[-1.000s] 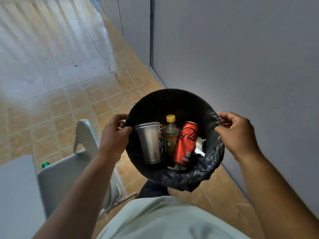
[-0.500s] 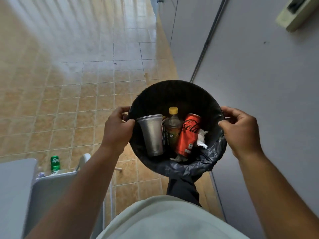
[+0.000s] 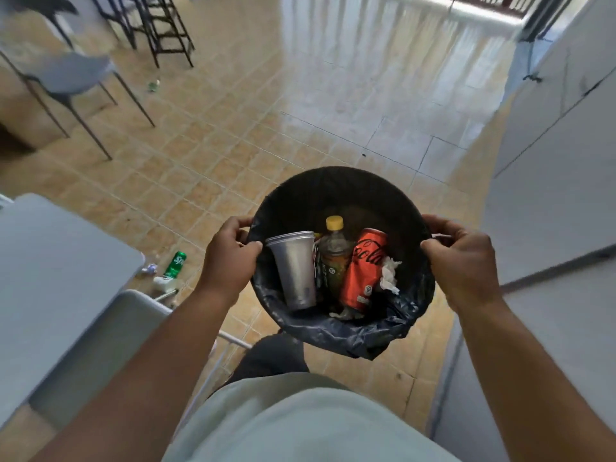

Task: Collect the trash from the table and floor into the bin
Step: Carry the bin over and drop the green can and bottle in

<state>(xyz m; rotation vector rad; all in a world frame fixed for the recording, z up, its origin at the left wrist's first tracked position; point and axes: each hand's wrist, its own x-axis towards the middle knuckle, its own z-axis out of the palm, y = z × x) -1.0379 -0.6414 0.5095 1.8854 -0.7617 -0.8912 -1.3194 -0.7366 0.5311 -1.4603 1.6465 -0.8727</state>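
Observation:
I hold a round bin [image 3: 336, 188] lined with a black bag, off the floor in front of me. My left hand [image 3: 230, 258] grips its left rim and my right hand [image 3: 463, 261] grips its right rim. Inside lie a clear plastic cup [image 3: 295, 268], a bottle with a yellow cap [image 3: 334, 255], a red cola can [image 3: 365, 268] and crumpled white paper [image 3: 389, 276]. On the floor to the left lie a green soda can [image 3: 175, 264], a small crumpled wrapper [image 3: 149, 269] and a white scrap [image 3: 164, 282].
A grey table [image 3: 50, 261] fills the left side, with a grey chair back [image 3: 110, 331] beside it. Another chair [image 3: 66, 81] and black metal legs [image 3: 156, 31] stand at the far left. A small piece of litter [image 3: 154, 85] lies far off. White walls [image 3: 550, 195] run along the right.
The view has swung left and away from the wall. More floor, the far chairs and the trash by the green can have come into sight. Both hands keep their grip on the bin.

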